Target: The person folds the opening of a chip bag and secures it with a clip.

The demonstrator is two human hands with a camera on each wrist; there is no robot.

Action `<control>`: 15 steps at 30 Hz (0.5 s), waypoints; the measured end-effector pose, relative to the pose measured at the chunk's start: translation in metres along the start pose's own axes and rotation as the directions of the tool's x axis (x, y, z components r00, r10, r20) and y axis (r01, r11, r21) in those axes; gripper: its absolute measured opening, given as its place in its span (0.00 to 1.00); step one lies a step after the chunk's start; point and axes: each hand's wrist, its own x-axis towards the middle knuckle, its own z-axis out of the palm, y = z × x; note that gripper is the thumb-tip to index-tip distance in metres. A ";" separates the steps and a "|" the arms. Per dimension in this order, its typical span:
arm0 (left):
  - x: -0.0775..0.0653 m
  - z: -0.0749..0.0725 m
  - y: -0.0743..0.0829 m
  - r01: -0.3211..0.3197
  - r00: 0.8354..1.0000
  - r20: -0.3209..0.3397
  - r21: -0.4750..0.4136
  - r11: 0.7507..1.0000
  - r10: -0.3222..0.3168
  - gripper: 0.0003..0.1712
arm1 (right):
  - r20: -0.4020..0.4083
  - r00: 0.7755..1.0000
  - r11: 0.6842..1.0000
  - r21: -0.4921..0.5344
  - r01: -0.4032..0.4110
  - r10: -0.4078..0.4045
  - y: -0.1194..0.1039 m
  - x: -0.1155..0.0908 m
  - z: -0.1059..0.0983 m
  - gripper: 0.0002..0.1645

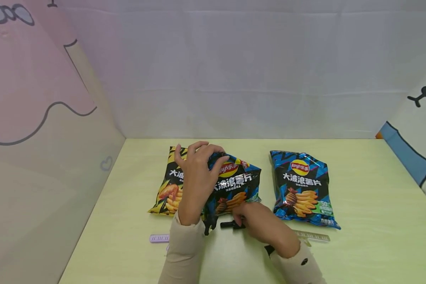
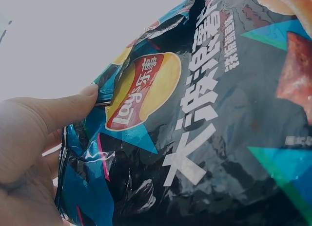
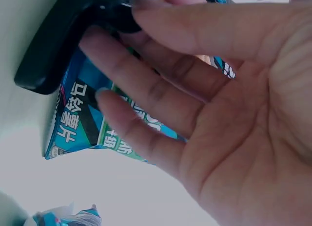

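So we had the blue bag [image 1: 239, 187] by its top edge, over the bench [image 1: 376, 197] and between a yellow bag [image 1: 168, 193] and a second blue bag [image 1: 301, 185]; we couldn't tell if its bottom end touched down. Our left grip [image 1: 198, 169] was clamped on that top edge near the logo, thumb on the printed front; our right grip [image 1: 262, 223] was down by the bag's lower edge, and it looked to be pinching a black tool [image 1: 228, 225].

As for handling, we figured the bag was super light, soft and probably puffy with air, glossy enough to slip a bit; the creases near the thumb showed how easily the film gave. The chips would be the fragile part, so squeezing the belly seemed a bad idea; the flat top edge was the better hold, with a bottom corner as backup. The black tool looked stiff and smooth, hard plastic at a guess; we reckoned its bar could take a firmer pinch than any bag.
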 end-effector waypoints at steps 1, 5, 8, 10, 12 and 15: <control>0.000 0.000 0.000 0.000 1.000 0.000 0.001 1.000 0.000 0.11 | 0.001 1.000 1.000 -0.004 -0.005 0.005 0.000 0.000 0.000 0.20; 0.000 0.000 0.000 -0.002 1.000 0.002 0.006 1.000 0.002 0.11 | 0.002 1.000 1.000 0.004 0.014 -0.014 0.003 -0.001 -0.002 0.13; 0.000 0.000 0.000 -0.003 1.000 0.003 0.010 1.000 0.002 0.11 | 0.013 1.000 1.000 0.015 0.021 -0.021 0.006 -0.002 -0.003 0.07; 0.000 0.001 0.000 -0.002 1.000 0.006 0.010 1.000 0.002 0.11 | 0.022 1.000 1.000 0.013 0.019 -0.019 0.007 -0.002 -0.004 0.03; 0.000 0.000 0.000 0.000 1.000 0.008 0.008 1.000 0.000 0.11 | 0.022 1.000 1.000 -0.002 0.008 -0.008 0.008 -0.002 -0.003 0.06; 0.000 0.000 0.000 0.002 1.000 0.008 0.003 1.000 -0.002 0.11 | 0.009 1.000 1.000 -0.016 0.005 -0.004 0.008 -0.002 -0.002 0.10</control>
